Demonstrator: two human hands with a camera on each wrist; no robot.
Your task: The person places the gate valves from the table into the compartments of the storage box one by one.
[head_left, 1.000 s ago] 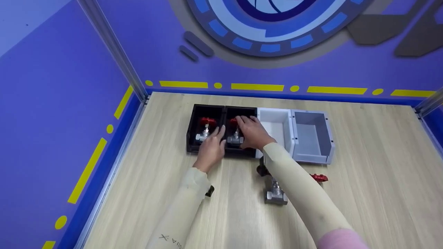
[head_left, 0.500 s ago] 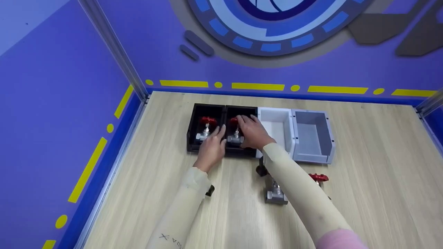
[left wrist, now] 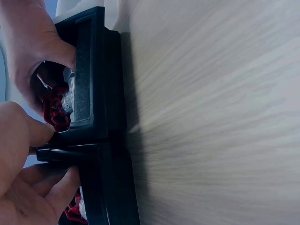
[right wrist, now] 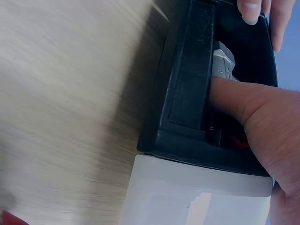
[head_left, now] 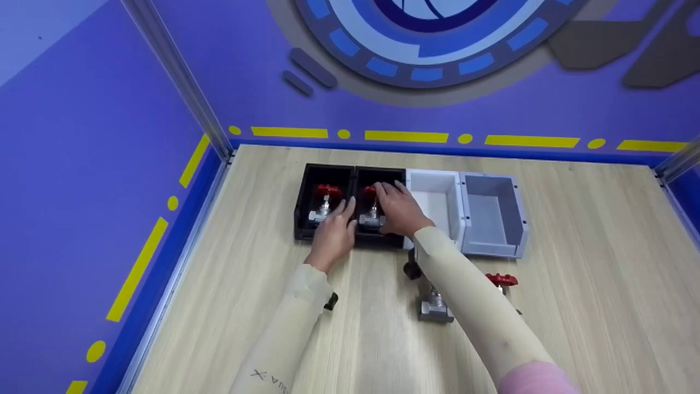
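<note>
Two black bins stand side by side, each holding a steel valve with a red handwheel. Inside the right-hand black bin (head_left: 383, 241), my right hand (head_left: 402, 210) grips a valve (head_left: 372, 220); its thumb is down beside the steel body (right wrist: 222, 65) and its fingers reach over the handwheel (left wrist: 57, 108). My left hand (head_left: 332, 238) pinches the dividing wall (left wrist: 70, 153) between the two black bins, thumb on one side and fingers on the other. The other valve (head_left: 322, 212) lies in the left-hand black bin (head_left: 306, 219), partly behind my left fingers.
A white bin (head_left: 435, 210) and a grey bin (head_left: 486, 219) continue the row to the right. Under my right forearm, another steel valve (head_left: 436, 311) and a red handwheel (head_left: 502, 280) show on the wooden table (head_left: 590, 262). Purple walls enclose the back and left.
</note>
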